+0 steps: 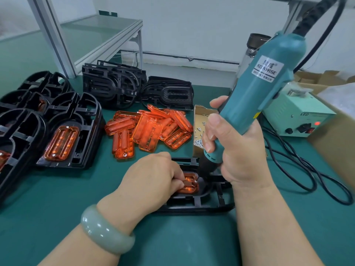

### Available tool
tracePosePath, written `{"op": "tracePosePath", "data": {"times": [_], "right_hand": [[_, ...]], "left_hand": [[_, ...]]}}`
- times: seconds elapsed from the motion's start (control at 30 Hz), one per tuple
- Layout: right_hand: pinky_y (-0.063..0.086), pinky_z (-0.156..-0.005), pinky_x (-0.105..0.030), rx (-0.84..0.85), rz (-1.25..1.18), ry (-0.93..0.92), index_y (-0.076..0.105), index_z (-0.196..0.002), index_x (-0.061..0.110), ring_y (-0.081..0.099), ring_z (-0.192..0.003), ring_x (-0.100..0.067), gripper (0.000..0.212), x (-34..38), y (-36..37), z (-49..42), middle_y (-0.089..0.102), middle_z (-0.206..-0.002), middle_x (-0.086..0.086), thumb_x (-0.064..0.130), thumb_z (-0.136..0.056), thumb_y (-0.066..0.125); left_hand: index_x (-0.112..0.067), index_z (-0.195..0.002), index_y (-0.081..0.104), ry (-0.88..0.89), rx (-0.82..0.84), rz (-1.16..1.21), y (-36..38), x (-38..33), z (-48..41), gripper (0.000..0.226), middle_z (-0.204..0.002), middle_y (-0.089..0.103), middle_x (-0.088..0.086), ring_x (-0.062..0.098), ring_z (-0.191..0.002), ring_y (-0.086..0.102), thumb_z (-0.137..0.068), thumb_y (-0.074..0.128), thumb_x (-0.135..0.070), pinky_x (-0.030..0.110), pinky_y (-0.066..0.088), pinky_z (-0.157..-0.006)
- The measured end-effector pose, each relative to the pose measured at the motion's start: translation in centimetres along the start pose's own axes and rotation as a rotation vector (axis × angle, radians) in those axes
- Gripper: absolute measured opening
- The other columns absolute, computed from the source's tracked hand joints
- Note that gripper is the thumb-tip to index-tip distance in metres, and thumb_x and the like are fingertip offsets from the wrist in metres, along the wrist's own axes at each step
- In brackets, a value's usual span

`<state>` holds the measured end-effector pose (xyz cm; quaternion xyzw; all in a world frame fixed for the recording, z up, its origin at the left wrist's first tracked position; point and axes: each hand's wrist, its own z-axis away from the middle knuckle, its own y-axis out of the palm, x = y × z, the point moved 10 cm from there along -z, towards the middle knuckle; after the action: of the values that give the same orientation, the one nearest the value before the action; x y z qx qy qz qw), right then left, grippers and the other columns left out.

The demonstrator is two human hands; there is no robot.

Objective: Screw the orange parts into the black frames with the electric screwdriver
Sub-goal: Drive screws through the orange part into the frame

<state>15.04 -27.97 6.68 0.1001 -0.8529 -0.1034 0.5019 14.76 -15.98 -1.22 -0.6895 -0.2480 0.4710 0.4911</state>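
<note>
Right hand [236,150] is wrapped around the electric screwdriver [265,83], bit down at the orange part [189,186] that the left hand [151,177] pinches in place inside the black frame [199,206] between both hands. Loose orange pieces [148,129] lie piled beyond the left hand, screw box [198,123] just past the right.
</note>
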Motion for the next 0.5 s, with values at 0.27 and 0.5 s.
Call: {"op": "tracePosePath", "data": {"times": [0.27,0.5], "right_hand": [[0.040,-0.048,-0.021,0.012,-0.032,-0.005,0.058,-0.096,0.017,0.045,-0.040,-0.014,0.019,-0.04,0.05,0.00,0.048,-0.056,0.005,0.020,-0.078,0.064],[0.040,-0.049,-0.021,0.002,-0.031,-0.009,0.057,-0.096,0.015,0.044,-0.040,-0.014,0.021,-0.08,-0.09,-0.05,0.048,-0.055,0.005,0.020,-0.078,0.064]], "left_hand": [[-0.039,-0.100,0.069,-0.006,-0.016,0.000,-0.08,0.17,0.02,0.018,-0.088,0.048,-0.008,0.014,-0.089,0.053,-0.085,0.061,-0.041,0.032,0.046,-0.077],[-0.041,-0.101,0.068,-0.016,-0.020,-0.017,-0.10,0.24,-0.15,0.019,-0.087,0.047,-0.010,0.013,-0.089,0.052,-0.084,0.061,-0.043,0.028,0.043,-0.072]]}}
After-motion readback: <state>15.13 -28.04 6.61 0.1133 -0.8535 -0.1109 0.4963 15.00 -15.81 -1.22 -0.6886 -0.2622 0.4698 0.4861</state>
